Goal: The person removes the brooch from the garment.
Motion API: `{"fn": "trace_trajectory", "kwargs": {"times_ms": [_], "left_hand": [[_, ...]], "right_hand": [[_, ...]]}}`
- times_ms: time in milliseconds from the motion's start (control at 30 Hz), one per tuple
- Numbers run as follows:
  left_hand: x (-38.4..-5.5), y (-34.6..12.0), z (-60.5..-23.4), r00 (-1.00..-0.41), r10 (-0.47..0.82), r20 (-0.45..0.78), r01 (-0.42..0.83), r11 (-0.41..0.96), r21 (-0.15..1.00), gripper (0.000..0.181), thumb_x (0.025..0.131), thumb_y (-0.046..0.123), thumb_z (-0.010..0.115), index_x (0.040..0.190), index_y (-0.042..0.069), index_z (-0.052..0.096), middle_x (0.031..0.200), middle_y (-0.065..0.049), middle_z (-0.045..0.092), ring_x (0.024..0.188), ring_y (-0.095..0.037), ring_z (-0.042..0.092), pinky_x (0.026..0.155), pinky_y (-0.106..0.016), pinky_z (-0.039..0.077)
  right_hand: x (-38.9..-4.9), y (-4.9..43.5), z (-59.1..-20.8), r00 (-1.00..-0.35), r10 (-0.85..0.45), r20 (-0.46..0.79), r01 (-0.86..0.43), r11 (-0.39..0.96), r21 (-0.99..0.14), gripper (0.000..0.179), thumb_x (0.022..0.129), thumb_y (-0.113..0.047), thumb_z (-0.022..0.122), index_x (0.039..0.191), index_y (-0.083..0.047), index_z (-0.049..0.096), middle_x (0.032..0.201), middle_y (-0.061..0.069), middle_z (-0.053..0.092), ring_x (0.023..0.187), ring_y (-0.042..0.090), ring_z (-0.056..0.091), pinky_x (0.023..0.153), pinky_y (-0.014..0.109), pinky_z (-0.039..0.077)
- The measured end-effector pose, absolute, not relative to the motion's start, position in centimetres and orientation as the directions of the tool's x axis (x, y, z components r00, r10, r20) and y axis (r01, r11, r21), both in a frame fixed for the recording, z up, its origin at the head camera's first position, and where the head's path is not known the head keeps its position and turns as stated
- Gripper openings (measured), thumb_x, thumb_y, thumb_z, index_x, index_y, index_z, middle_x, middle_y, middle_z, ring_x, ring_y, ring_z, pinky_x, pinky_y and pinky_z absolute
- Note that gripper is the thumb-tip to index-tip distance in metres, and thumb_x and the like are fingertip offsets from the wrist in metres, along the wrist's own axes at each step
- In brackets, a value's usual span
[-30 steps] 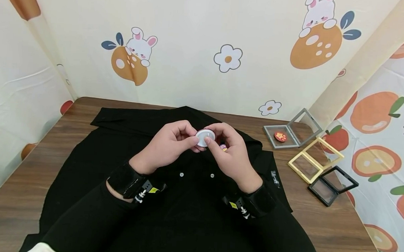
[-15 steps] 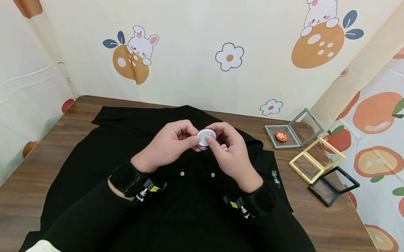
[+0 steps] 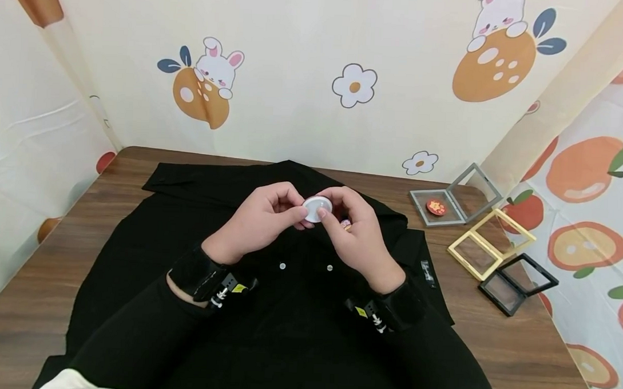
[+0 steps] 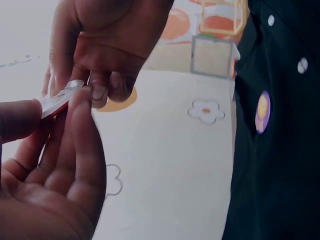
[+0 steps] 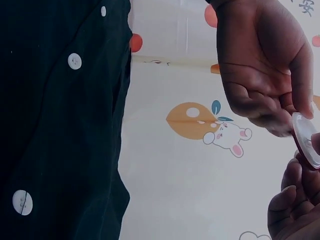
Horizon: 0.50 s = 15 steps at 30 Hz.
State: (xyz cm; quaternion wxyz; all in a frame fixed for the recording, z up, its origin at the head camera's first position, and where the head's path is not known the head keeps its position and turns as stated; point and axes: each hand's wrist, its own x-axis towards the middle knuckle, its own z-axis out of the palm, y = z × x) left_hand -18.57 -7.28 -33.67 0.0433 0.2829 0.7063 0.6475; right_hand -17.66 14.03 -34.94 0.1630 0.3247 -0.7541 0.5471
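A round pin badge (image 3: 317, 209), its pale back facing up, is held between both hands above a black shirt (image 3: 297, 308). My left hand (image 3: 264, 218) pinches its left edge between thumb and fingers. The right hand (image 3: 353, 233) grips the other edge, with the thumb on the back. A red rim shows under the badge (image 4: 60, 100) in the left wrist view; its front face is hidden. Another badge, purple and yellow (image 4: 262, 111), is on the shirt's front; in the head view the right hand partly covers it.
At the table's right stand open hinged frames: a grey one (image 3: 426, 222) with a red badge (image 3: 436, 207) in it, a yellow one (image 3: 467, 239) and a black one (image 3: 523, 294). A patterned curtain (image 3: 284, 102) rises behind the wooden table (image 3: 532, 351).
Both hands keep their hold on the badge and have barely moved. The view has shifted slightly. The badge's tilt differs a little.
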Motion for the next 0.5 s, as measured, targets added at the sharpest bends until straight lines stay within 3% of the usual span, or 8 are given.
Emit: {"fn": "trace_trajectory", "kwargs": {"times_ms": [200,500], "left_hand": [[-18.4,-7.4,-33.1,-0.857,0.386,0.340,0.440,0.207,0.874,0.002,0.099,0.012,0.071,0.100,0.010,0.071,0.088,-0.002,0.066,0.077,-0.020,0.061,0.065,-0.033,0.051],[-18.1,-7.5,-33.1,-0.834,0.386,0.394,0.509,0.259,0.821,0.005,0.099,0.014,0.071,0.097,0.011,0.071,0.086,0.002,0.065,0.073,-0.017,0.057,0.063,-0.035,0.049]], "right_hand": [[-17.8,14.1,-34.7,-0.718,-0.328,0.614,-0.690,0.226,-0.687,0.017,0.098,-0.002,0.068,0.114,-0.004,0.068,0.102,0.003,0.065,0.076,0.022,0.056,0.066,0.031,0.047],[-17.7,15.0,-33.6,-0.728,-0.417,0.544,-0.682,0.355,-0.640,0.017,0.099,-0.008,0.069,0.116,-0.006,0.069,0.100,0.000,0.064,0.082,0.015,0.056,0.071,0.036,0.050]]}}
